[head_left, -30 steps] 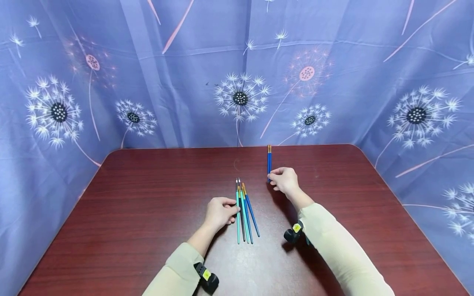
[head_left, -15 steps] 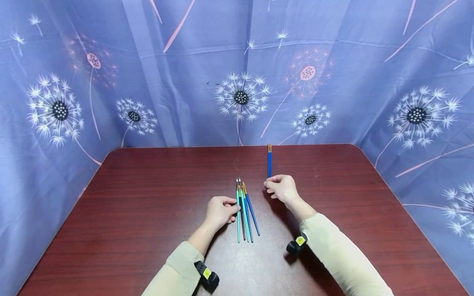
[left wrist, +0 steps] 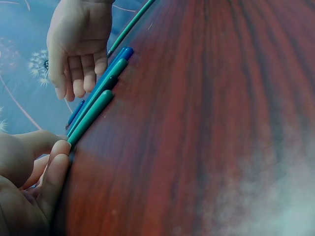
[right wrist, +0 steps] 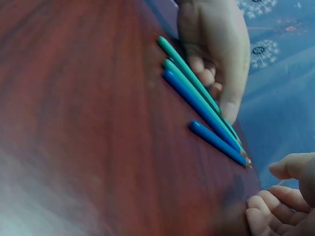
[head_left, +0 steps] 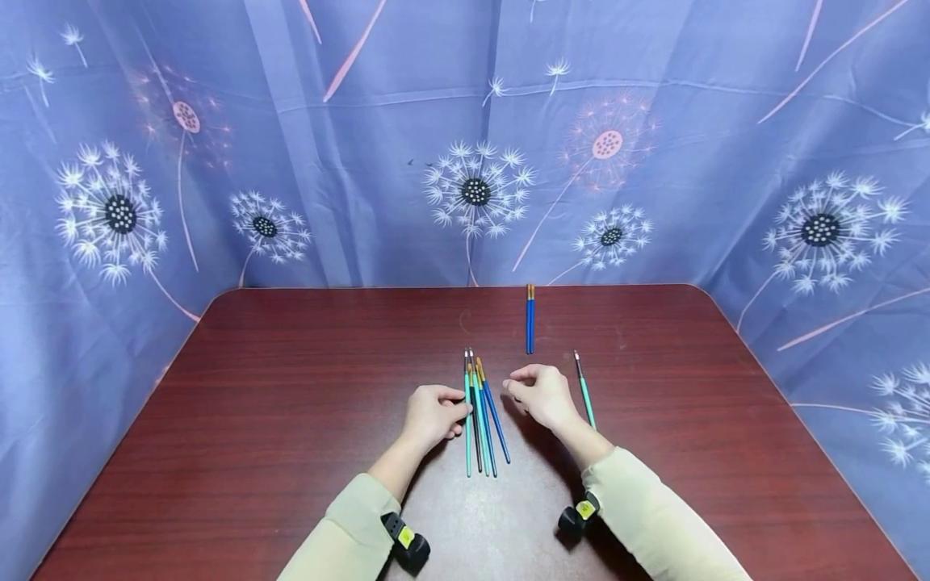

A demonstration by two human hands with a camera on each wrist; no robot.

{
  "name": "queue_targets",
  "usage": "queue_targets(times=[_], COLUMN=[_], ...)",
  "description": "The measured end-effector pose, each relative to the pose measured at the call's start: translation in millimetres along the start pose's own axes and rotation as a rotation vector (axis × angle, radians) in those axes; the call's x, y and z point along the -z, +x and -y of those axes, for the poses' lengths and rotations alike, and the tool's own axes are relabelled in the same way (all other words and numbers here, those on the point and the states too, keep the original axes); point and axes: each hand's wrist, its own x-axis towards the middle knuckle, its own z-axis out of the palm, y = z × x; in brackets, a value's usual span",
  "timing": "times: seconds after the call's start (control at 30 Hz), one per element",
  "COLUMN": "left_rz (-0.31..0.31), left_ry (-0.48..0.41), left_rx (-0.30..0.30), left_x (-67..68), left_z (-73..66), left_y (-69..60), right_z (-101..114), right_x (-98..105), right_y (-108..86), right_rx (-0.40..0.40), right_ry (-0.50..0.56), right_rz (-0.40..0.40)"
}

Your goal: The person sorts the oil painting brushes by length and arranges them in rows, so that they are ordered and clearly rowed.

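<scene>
Several paintbrushes lie in a narrow fan mid-table, bristles pointing away. My left hand (head_left: 429,418) pinches the leftmost teal paintbrush (head_left: 467,452) between thumb and fingers; in the left wrist view its green handle (left wrist: 91,118) runs out past the fingertips. Beside it are a black paintbrush (head_left: 478,452), another teal one and blue ones, the outermost blue paintbrush (head_left: 496,420) splayed right. My right hand (head_left: 543,395) hovers just right of the fan, fingers loosely bent, thumb apart from them, holding nothing. In the right wrist view that hand (right wrist: 285,201) is apart from the outer blue handle (right wrist: 216,140).
Two blue paintbrushes (head_left: 530,323) lie side by side near the table's back edge. A single teal paintbrush (head_left: 586,399) lies to the right, partly hidden by my right forearm. A blue dandelion-print curtain (head_left: 363,161) hangs around the reddish-brown table (head_left: 291,363).
My right hand has let go of the two blue paintbrushes at the back and come nearer to me and leftward, toward the fan. The left hand has stayed in place.
</scene>
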Motion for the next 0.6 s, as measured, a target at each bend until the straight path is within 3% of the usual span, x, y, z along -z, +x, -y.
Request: queue_targets(times=[0.6], left_rz=[-0.009], left_ry=[0.004], left_rx=[-0.010], left_x=[1.2], left_z=[-0.8], left_y=[-1.0], right_z=[4.2], right_x=[-26.3], right_y=[-24.5], right_rx=[0.212], right_ry=[-0.161], right_rz=[-0.037])
